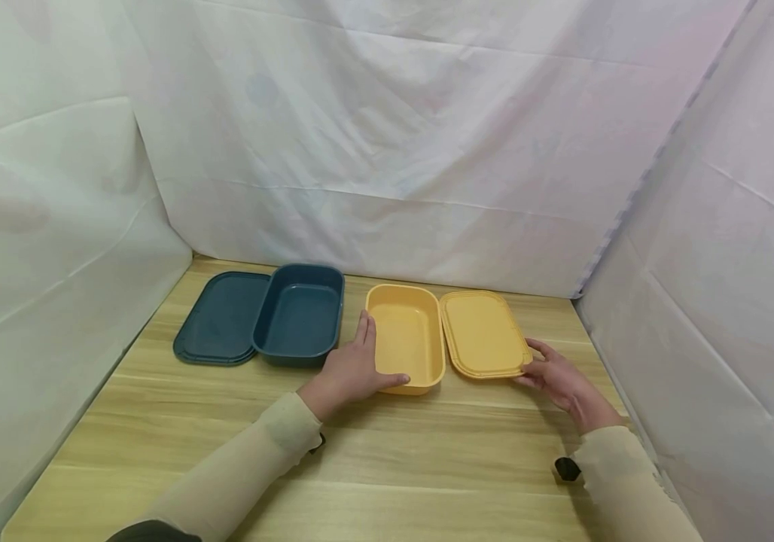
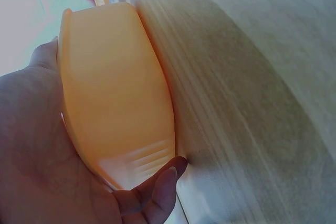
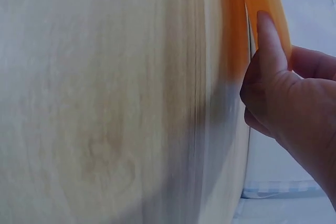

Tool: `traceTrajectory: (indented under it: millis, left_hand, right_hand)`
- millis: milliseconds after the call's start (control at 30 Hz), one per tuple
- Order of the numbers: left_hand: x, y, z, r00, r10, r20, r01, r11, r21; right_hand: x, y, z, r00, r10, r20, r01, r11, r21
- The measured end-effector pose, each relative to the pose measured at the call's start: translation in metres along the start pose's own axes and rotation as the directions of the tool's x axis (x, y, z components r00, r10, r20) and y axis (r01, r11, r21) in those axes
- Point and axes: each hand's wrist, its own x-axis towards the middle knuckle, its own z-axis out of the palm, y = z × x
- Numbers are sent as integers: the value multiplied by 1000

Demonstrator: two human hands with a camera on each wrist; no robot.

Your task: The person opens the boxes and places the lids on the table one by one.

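Observation:
A yellow rectangular box [image 1: 406, 331] stands upright and open-topped on the table. My left hand [image 1: 353, 369] holds its near left corner, fingers along the left side and thumb over the front rim. In the left wrist view the palm lies close against the box wall [image 2: 113, 87], with curled fingertips at its lower end. To the right of the box, a flat yellow lid [image 1: 485, 333] is pinched at its near right corner by my right hand [image 1: 556, 380]. The right wrist view shows the lid's edge [image 3: 270, 3] between thumb and fingers, tilted off the tabletop.
A dark blue open box [image 1: 299, 312] stands left of the yellow one. Beside it lies a dark blue lid [image 1: 224, 316], its right edge against that box. Under everything is a wood-grain table [image 1: 428, 459]. White cloth walls [image 1: 394, 135] enclose its back and sides.

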Motion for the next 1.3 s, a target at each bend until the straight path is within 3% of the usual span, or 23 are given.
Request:
traceTrajectory:
  millis: [267,433,700,900,1300]
  left_hand:
    - [0,1,-1,1000,-10,4,10,1000,-1]
    - [1,2,-1,1000,-7,4,7,1000,-1]
    - [1,1,-1,1000,-9,9,9,1000,-7]
    - [0,2,-1,1000,-7,2,7,1000,-14]
    - [0,2,-2,1000,-6,1,6,1000,-14]
  right_hand:
    - [-1,0,7,998,42,-48,-48,988,-147]
    - [-1,-1,11,998,26,-62,-43,960,-278]
    - [-1,-1,13,996,-5,-86,-39,866,-498]
    - [-2,-2,15,993,-33,-111,-41,794,-607]
    - [-1,-7,19,995,-30,-97,-47,713,-699]
